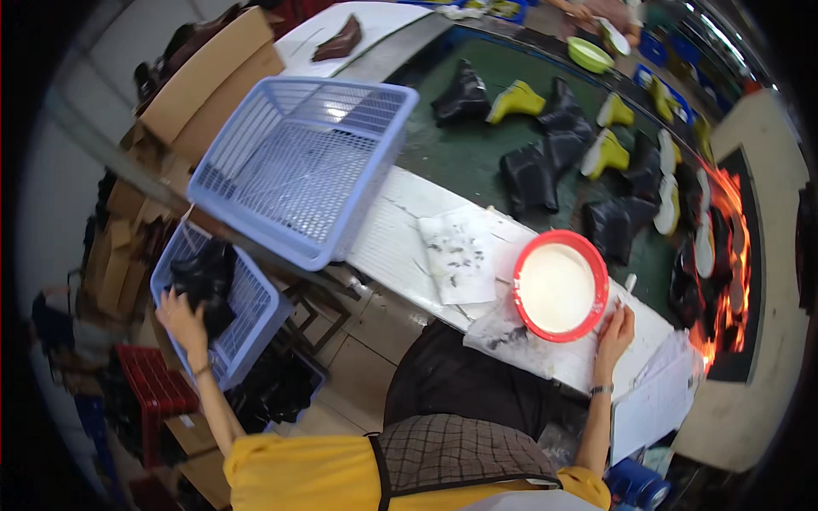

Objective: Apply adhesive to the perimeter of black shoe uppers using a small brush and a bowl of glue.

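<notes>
At the left, my left hand (183, 325) reaches into a lower blue plastic basket (271, 308). Its fingers are spread and touch a black ankle boot (209, 277) lying there. My right hand (615, 334) rests at the white table's edge, beside a red bowl (603, 277) of white liquid (556, 288). Those fingers are curled together; what they hold, if anything, is hidden. Just beyond the fingertips shows a small white stick-like piece (630, 282). Left of the bowl lies a smudged white sheet (458, 255).
A large blue basket (332, 247) with nothing in it stands on the table's left end. Beyond, black boots (528, 177) and yellow boot-shaped pieces (606, 153) lie on a green conveyor (426, 149) leading to a glowing orange heater opening (731, 247). Another person's hand (581, 11) shows far off.
</notes>
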